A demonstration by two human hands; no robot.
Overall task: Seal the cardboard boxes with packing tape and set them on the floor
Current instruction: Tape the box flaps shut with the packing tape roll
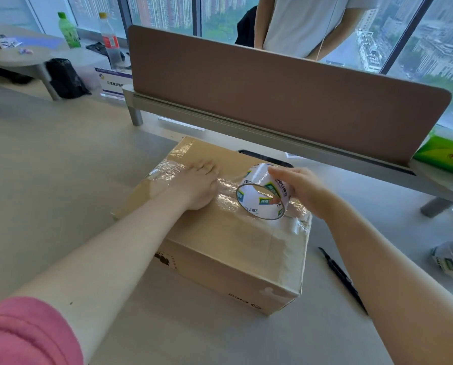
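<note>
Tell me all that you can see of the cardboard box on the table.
The box is brown cardboard, rectangular, and rests flat on the pale table, turned at an angle to the viewer. Its top flaps are closed, with wrinkled clear tape along the seam and down the right end. The near side bears dark print that reads upside down. The left hand presses flat on the top; the right hand holds a tape roll on its edge on the top.
</note>
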